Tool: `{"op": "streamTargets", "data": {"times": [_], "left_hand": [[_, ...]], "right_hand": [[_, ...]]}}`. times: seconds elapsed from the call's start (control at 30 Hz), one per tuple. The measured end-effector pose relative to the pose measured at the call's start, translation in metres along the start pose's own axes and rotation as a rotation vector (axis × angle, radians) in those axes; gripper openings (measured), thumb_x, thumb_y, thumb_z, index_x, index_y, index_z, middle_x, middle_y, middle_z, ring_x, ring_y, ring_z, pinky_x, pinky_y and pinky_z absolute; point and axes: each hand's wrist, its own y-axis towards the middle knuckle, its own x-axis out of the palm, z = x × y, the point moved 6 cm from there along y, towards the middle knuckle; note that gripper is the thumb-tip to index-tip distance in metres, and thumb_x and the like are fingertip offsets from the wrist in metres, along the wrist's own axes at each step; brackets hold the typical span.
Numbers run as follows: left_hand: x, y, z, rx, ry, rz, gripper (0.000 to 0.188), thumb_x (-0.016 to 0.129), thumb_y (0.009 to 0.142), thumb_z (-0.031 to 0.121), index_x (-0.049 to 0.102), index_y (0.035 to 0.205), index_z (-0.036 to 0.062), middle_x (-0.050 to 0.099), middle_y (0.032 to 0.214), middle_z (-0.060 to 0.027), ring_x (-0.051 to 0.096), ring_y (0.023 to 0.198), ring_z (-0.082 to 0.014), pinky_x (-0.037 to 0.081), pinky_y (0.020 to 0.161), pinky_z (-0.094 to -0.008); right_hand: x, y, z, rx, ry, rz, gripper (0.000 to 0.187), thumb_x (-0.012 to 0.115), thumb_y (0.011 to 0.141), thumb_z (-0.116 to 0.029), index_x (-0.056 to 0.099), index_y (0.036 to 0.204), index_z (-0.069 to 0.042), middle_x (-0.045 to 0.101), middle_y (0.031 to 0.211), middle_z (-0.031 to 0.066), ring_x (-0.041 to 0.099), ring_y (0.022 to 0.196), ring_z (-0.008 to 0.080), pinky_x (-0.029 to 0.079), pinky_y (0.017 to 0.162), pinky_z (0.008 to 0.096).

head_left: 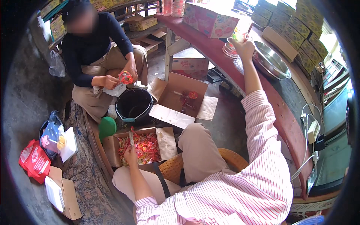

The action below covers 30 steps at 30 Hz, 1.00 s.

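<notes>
Far right, jar: clear jar [243, 28] grasped in right hand [245, 48], just beside stacked lids [230, 50] at the red surface [204, 39]; whether lifted, can't tell.
Right of jar: steel bowl [272, 60] on surface.
Near left, carton: open box [166, 141] of colorful packets [144, 148].
Left hand [130, 155]: gripping thin tool [131, 139] over packets, type unclear.
Far left, co-worker [88, 48]: red container [126, 77] in hands, near bucket [133, 103].
</notes>
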Motion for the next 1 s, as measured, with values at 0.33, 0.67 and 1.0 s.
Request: {"op": "streamTargets", "data": {"times": [0.33,0.67,1.0], "left_hand": [[-0.011,0.015,-0.025,-0.038,0.020,0.012,0.010,0.059,0.080,0.012,0.057,0.077,0.0027,0.057,0.057,0.0000,0.046,0.048,-0.0049,0.031,0.045,-0.0184],[-0.008,0.007,-0.009,-0.029,0.066,0.006,0.010,0.060,0.080,0.011,0.058,0.082,0.0014,0.058,0.065,-0.0010,0.049,0.054,-0.0058,0.036,0.051,-0.0211],[-0.015,0.020,-0.040,-0.043,0.035,0.003,0.018,0.062,0.077,0.012,0.061,0.091,0.0001,0.062,0.079,-0.0045,0.055,0.068,-0.0090,0.042,0.062,-0.0225]], "right_hand": [[0.012,-0.015,-0.005,0.033,-0.038,-0.093,0.090,0.075,0.052,-0.051,0.044,0.110,0.011,0.063,0.080,0.0189,0.064,0.072,0.0277,0.050,0.063,0.0340],[0.029,-0.018,0.011,0.146,-0.102,-0.257,0.082,0.069,0.061,-0.047,0.041,0.114,0.009,0.059,0.077,0.0141,0.058,0.067,0.0228,0.048,0.061,0.0319],[-0.004,-0.090,-0.078,-0.413,0.234,0.073,0.053,0.071,0.071,-0.021,0.047,0.111,0.004,0.056,0.101,0.0174,0.053,0.097,0.0305,0.042,0.084,0.0395]]}}
